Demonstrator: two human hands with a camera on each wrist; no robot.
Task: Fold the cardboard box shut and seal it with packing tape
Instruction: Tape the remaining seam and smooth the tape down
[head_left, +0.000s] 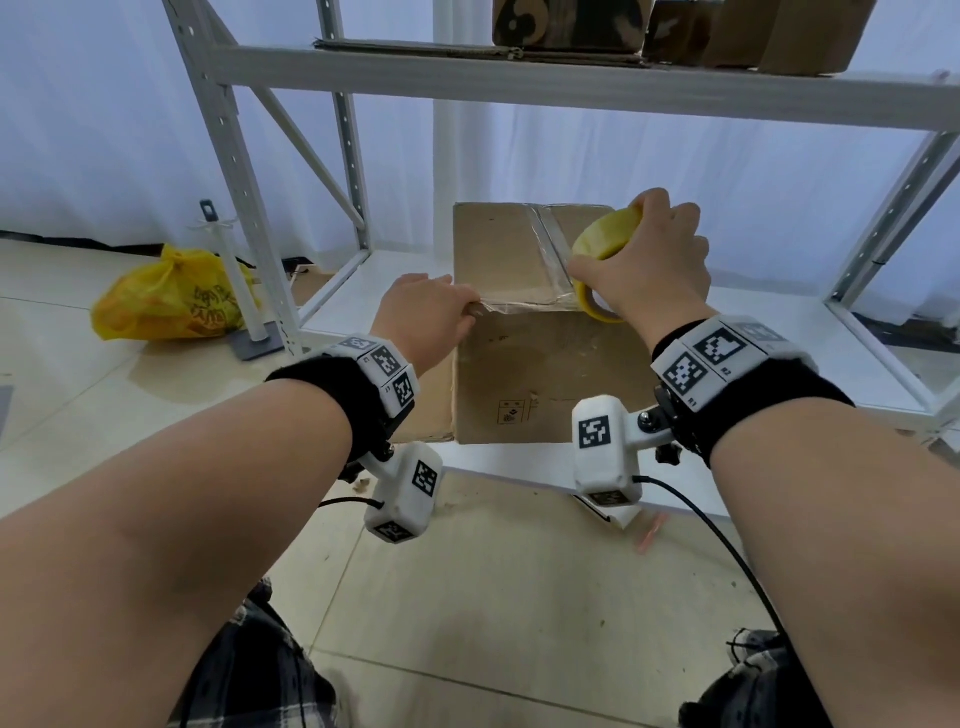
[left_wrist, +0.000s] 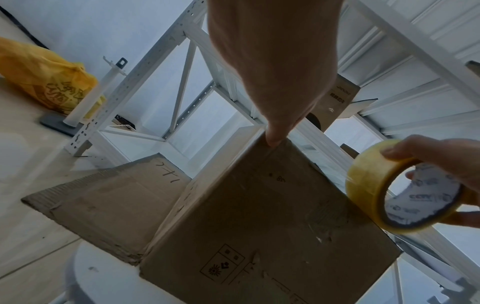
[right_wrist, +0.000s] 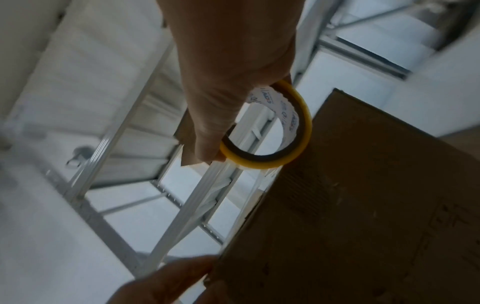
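Sealing is in hand: the cardboard box (head_left: 524, 322) stands on the lowest white shelf (head_left: 779, 358) of a metal rack, its top flaps closed, with one clear strip already laid along the top seam. A second stretch of clear tape (head_left: 524, 304) runs taut along the near top edge between the two hands. The left hand (head_left: 421, 312) pinches the free end at the box's near left corner, fingers curled tight on it. The right hand (head_left: 649, 260) grips the yellowish packing tape roll (head_left: 602, 260) at the near right corner, thumb through the core, fingers wrapped over the outside. In my judgement the next move calls for pressing this stretch down onto the cardboard, then tearing it from the roll. A loose sheet of cardboard (left_wrist: 109, 203) lies beside the box.
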